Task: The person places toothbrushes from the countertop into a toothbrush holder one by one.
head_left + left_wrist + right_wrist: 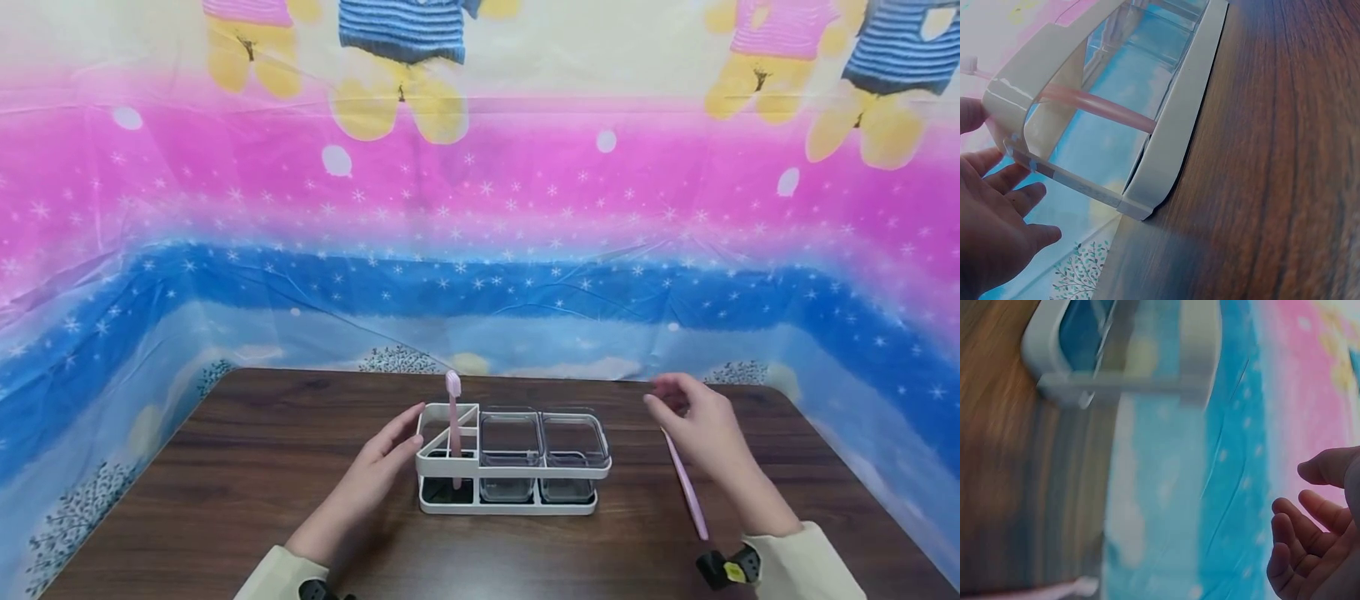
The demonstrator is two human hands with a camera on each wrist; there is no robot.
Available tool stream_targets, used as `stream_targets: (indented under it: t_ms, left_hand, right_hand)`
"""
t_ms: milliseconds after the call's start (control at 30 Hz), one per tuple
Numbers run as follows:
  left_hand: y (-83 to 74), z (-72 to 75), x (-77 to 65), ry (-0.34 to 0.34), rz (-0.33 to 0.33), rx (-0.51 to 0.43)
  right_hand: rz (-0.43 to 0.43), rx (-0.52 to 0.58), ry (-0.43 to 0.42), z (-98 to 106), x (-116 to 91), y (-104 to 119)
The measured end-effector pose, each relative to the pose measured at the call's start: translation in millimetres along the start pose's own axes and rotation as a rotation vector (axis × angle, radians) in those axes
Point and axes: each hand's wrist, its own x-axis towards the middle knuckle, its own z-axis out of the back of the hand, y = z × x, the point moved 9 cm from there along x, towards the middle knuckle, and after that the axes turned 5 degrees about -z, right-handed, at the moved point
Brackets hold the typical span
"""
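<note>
A white two-tier toothbrush rack stands mid-table, with one pink toothbrush upright in its left section. Two clear square cups sit side by side in the rack's right part. My left hand touches the rack's left end with fingers spread; in the left wrist view these fingers lie along the end frame. To the right, my right hand hovers with loosely bent fingers and holds nothing. Below it, a second pink toothbrush lies on the table, its head partly hidden by the hand.
The brown wooden table carries the rack and the loose toothbrush. A printed cloth in pink and blue hangs round its back and sides. Black wrist cameras are strapped near both sleeves.
</note>
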Motion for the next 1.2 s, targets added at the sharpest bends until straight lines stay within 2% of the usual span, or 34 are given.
stream_targets:
  t_ms: [133, 367, 567, 767, 933, 1200]
  left_hand:
    - [0.8, -0.2, -0.7, -0.006, 0.011, -0.012]
    - [-1.8, -0.5, -0.1, -0.003, 0.0, -0.009]
    - [-3.5, -0.4, 0.2, -0.002, 0.001, -0.005]
    - [-3.0, -0.5, 0.1, 0.012, 0.001, 0.0]
    - [-2.2, -1.2, 0.2, 0.019, 0.0, -0.001]
    - [-1.7, -1.9, -0.1, 0.021, 0.004, -0.007]
  right_hand:
    - [-0.079, -0.037, -0.021, 9.7, -4.3, -36.8]
    - [-0.199, -0.048, 0.002, 17.5, -8.6, -89.5]
    - [-0.283, -0.022, 0.037, 11.1, -10.8, -124.2]
    - [-0.328, -0.065, 0.052, -2.9, -8.6, -160.5]
    - [-0.346, -0.085, 0.134, -18.1, -10.3, -180.4]
    - [-0.323, -0.087, 0.263, -36.4, -11.1, -189.5]
